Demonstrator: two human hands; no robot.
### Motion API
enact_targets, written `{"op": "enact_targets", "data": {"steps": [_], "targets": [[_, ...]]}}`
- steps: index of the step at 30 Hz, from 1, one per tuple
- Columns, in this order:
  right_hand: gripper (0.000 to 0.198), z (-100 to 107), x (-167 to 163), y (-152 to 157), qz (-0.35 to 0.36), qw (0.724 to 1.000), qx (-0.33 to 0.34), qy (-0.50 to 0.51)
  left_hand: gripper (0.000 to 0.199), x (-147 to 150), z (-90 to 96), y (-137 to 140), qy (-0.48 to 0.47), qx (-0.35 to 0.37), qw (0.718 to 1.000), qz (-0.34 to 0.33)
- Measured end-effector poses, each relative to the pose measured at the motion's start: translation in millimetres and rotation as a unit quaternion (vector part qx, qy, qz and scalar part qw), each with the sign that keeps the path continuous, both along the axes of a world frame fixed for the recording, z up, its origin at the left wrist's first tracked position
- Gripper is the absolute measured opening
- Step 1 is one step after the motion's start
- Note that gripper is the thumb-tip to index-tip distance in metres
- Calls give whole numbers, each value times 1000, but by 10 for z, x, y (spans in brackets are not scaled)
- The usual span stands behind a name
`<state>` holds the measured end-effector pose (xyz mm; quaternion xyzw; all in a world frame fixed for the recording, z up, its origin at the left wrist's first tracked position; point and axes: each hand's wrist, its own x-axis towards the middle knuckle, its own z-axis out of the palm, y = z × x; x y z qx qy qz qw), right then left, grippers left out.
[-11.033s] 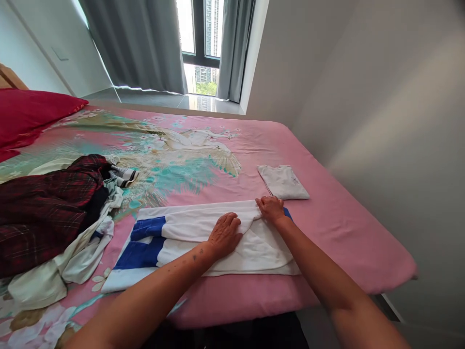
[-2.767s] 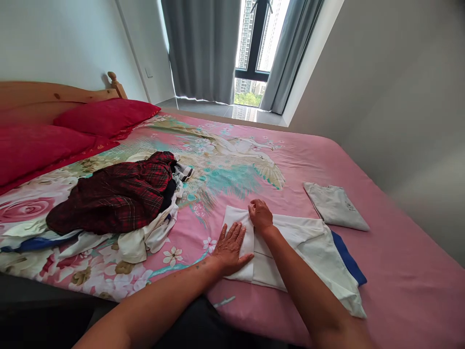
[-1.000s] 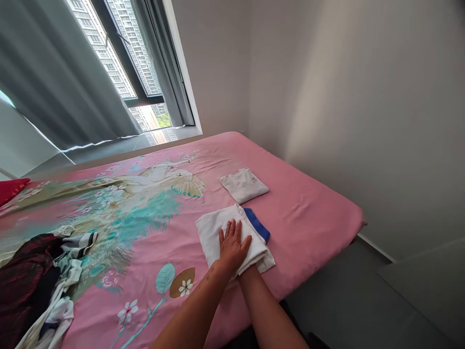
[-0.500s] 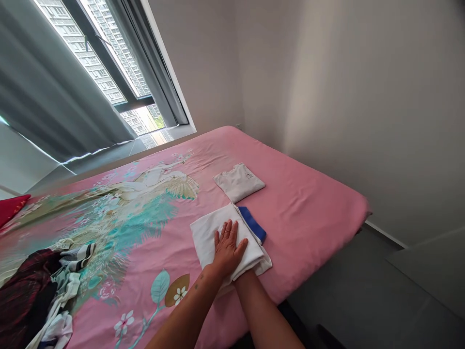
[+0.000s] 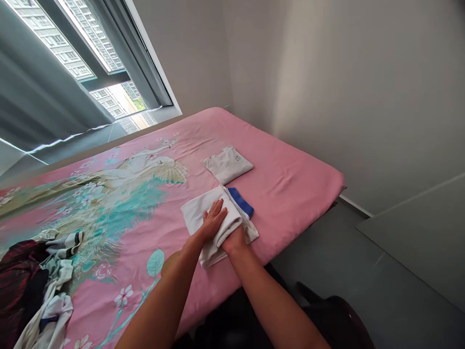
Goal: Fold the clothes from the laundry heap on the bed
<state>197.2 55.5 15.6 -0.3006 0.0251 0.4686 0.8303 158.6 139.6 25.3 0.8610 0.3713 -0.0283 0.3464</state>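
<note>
A white folded garment [image 5: 193, 209] with a blue band [image 5: 241, 201] along its right side lies near the bed's edge. My left hand [image 5: 214, 221] rests on its top layer, fingers stretched out together. Up to the wrist, my right hand [image 5: 234, 241] reaches under the folded layer, and its fingers are hidden by the cloth. The layer bulges up around it, while a lower layer spreads out at the front. Just beyond lies a neatly folded pale T-shirt [image 5: 227, 166] with a small dark print, close to the garment's far corner.
A pink bedsheet [image 5: 290, 194] with a bird and flower pattern covers the bed. To the left lies a heap of mixed clothes [image 5: 32, 286]. A dark chair-like object [image 5: 334, 320] stands beside the bed at lower right. Grey curtains [image 5: 32, 82] hang by the window.
The view has shifted, so the bed sits higher and further left. My left hand has slid toward the fold, and the front of the top layer is now lifted and bunched over my right hand.
</note>
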Motion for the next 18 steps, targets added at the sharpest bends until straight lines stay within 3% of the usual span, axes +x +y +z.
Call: {"op": "enact_targets", "data": {"steps": [4,8,10,13,16,18], "targets": [[62,-76,-61,-584,88,988,31,123,66,4,-118,-99,35,57,997,-28],[46,-241,-117,-1148,144,981,-19,132,78,42,-327,-288,51,189,980,-33],[41,-293,-153,-1309,160,983,-40,81,79,64,-367,-344,45,231,971,-26],[39,-279,-157,-1417,157,982,-104,-11,78,54,-293,-380,48,227,972,-24],[34,-124,-24,-1408,102,974,-150,-137,69,-69,-144,-482,42,225,973,-22],[31,52,131,-1313,72,948,-149,-273,62,-203,-83,-634,26,253,967,-16]]}}
